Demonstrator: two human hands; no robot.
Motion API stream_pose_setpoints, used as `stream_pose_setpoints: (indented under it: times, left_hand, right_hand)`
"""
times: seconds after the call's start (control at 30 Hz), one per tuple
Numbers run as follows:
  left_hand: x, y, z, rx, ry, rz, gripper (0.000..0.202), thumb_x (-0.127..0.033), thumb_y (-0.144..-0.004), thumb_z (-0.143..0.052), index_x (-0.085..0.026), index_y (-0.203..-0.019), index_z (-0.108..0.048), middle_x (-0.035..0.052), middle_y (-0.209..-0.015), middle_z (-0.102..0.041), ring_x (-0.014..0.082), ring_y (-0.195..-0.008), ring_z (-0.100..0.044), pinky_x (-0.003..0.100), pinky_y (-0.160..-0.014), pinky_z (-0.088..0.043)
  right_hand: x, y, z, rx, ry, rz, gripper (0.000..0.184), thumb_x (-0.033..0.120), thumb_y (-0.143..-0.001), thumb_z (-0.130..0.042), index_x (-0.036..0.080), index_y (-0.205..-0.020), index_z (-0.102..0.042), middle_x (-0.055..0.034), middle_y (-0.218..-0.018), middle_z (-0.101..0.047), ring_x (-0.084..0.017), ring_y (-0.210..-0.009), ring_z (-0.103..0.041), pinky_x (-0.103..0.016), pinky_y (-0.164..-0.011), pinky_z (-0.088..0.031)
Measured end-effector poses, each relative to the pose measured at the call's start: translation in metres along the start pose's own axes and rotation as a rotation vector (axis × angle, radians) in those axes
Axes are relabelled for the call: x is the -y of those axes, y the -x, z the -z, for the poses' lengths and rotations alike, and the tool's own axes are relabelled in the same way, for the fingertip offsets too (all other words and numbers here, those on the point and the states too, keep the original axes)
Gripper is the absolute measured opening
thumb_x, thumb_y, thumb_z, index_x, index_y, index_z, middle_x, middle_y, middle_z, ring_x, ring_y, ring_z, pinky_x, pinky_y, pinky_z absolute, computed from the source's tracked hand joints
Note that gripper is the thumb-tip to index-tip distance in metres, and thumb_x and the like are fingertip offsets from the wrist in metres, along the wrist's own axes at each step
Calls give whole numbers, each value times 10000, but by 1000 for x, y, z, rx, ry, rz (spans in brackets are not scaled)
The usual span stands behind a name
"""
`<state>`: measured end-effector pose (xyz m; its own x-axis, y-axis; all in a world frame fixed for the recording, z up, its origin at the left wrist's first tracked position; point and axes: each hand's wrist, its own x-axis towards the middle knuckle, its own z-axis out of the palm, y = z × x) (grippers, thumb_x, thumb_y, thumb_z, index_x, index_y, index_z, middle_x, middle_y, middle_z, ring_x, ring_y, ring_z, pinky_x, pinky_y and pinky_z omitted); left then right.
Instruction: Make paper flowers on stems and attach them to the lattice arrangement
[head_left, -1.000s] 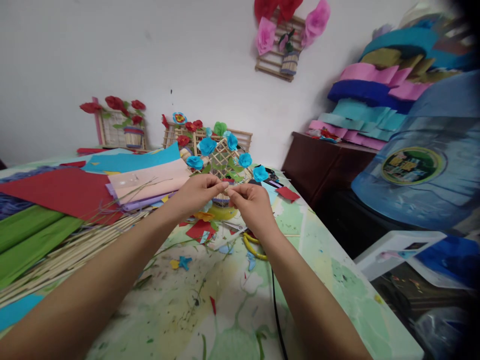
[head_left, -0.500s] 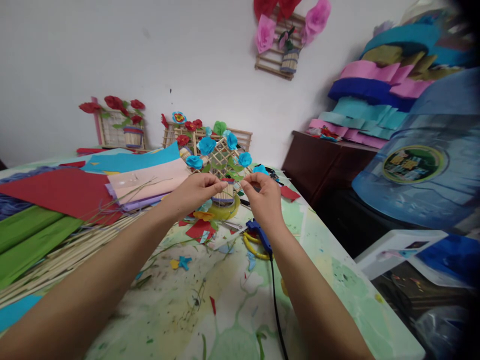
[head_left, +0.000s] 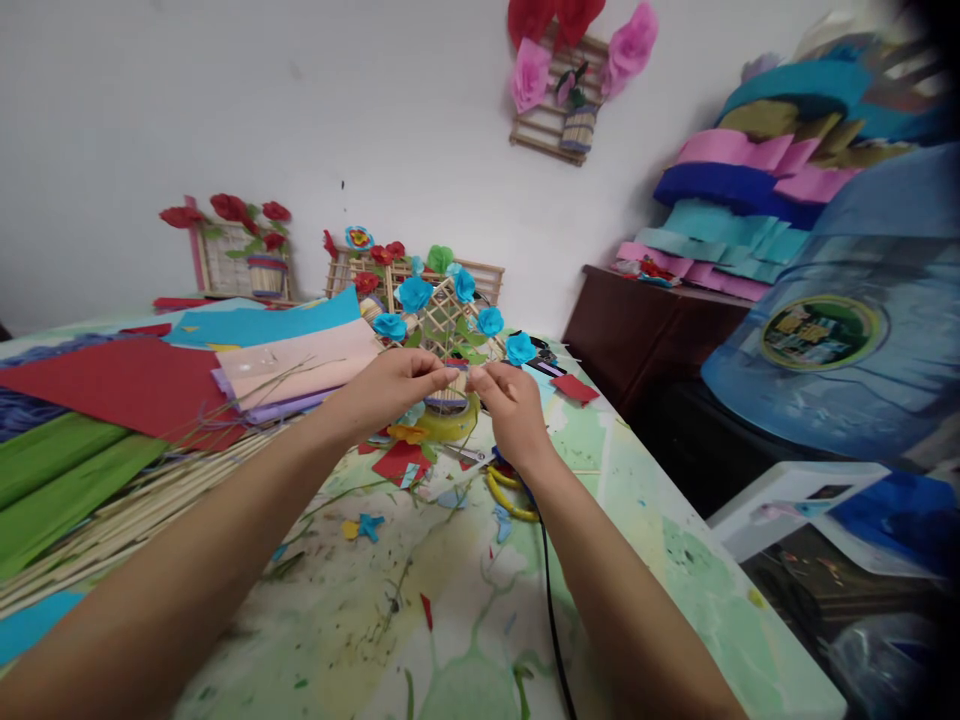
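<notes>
My left hand [head_left: 394, 385] is closed, thumb pressed against the fingertips. Just to its right, my right hand [head_left: 516, 405] pinches in the same way, and the fingertips nearly meet. What they hold, if anything, is too small to make out. Behind the fingers stands a lattice of thin sticks [head_left: 444, 302] with blue paper flowers [head_left: 415, 293] and green leaves. A small stick basket [head_left: 448, 398], partly covered by my fingers, is at its foot near a yellow ring [head_left: 450, 428]. Scissors [head_left: 474, 456] lie below my hands. My right wrist hides most of a blue corded tool.
Red paper [head_left: 135, 385], green paper [head_left: 71, 480] and a bundle of thin sticks [head_left: 165, 490] cover the left of the table. A black cord [head_left: 550, 600] runs to the front edge. A large water bottle [head_left: 832, 320] stands at right. Paper scraps [head_left: 369, 527] dot the tabletop.
My right hand has moved left, bringing its fingertips close to those of my left hand. It now covers more of the blue tool. My left hand has barely moved.
</notes>
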<state>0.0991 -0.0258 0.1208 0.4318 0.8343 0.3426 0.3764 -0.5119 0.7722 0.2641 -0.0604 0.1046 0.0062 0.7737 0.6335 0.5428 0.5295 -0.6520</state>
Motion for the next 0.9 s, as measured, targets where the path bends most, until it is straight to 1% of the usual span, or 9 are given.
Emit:
stream_pose_setpoints:
  times: [0.07, 0.13, 0.2, 0.27, 0.43, 0.53, 0.6, 0.7, 0.9]
  left_hand:
    - [1, 0, 0, -2, -11, -2, 376, -496, -784, -545, -186, -587, -467, -43, -549, -343, 103, -502, -295, 241, -452, -218]
    - [1, -1, 1, -10, -17, 2, 355, -486, -775, -545, -179, -600, -511, -39, -548, -378, 104, -500, -315, 240, -454, -229]
    - [1, -1, 1, -19, -19, 6, 339, -474, -766, -549, -170, -618, -556, -33, -554, -416, 104, -502, -332, 238, -455, -239]
    - [0, -1, 1, -24, -19, 10, 329, -465, -759, -558, -162, -635, -588, -30, -560, -439, 100, -500, -336, 236, -454, -242]
    - [3, -2, 1, -70, -23, 47, 317, -451, -729, -602, -165, -595, -579, -41, -504, -430, 88, -458, -336, 236, -443, -232]
    - [5, -2, 2, -106, -28, 68, 331, -445, -699, -638, -172, -548, -529, -52, -474, -398, 81, -438, -324, 237, -432, -214]
    - [6, -2, 2, -122, -18, 76, 329, -432, -689, -651, -175, -541, -510, -55, -472, -392, 77, -431, -321, 238, -428, -206]
    - [7, -2, 1, -130, -6, 79, 330, -408, -690, -650, -175, -526, -483, -58, -467, -377, 73, -420, -325, 240, -424, -189]
    - [8, -2, 1, -96, 40, 91, 331, -363, -693, -641, -174, -499, -451, -65, -433, -335, 68, -406, -317, 238, -424, -156]
  right_hand:
    - [-1, -1, -4, 74, -64, -2, 306, 382, -848, -487, 162, -683, -621, -3, -658, -557, -136, -660, -496, -257, -618, -363]
    - [-1, -1, -8, 169, -177, -36, 241, 337, -832, -517, 158, -741, -650, -11, -705, -617, -134, -682, -533, -253, -646, -397]
    - [-1, 0, -11, 226, -278, -105, 172, 274, -796, -549, 153, -727, -650, -4, -666, -627, -122, -627, -537, -245, -626, -415]
    - [1, 0, -12, 210, -304, -157, 125, 225, -756, -575, 148, -677, -636, 8, -608, -606, -112, -571, -516, -234, -586, -409]
    - [9, 3, -9, 118, -130, -130, 169, 201, -752, -578, 153, -606, -649, 5, -592, -618, -114, -572, -512, -222, -566, -380]
    - [10, 6, -8, 99, -75, -63, 178, 217, -780, -564, 160, -662, -684, 9, -604, -622, -120, -594, -518, -224, -579, -372]
    - [9, 8, -9, 99, -38, -15, 188, 229, -796, -555, 163, -676, -684, 16, -590, -592, -116, -580, -490, -228, -578, -358]
    - [9, 9, -9, 102, 44, 33, 238, 232, -813, -537, 165, -606, -634, 25, -553, -512, -109, -554, -429, -232, -564, -327]
    - [14, 10, -8, 126, 152, 76, 267, 214, -824, -527, 172, -563, -562, 38, -527, -407, -100, -536, -361, -233, -533, -262]
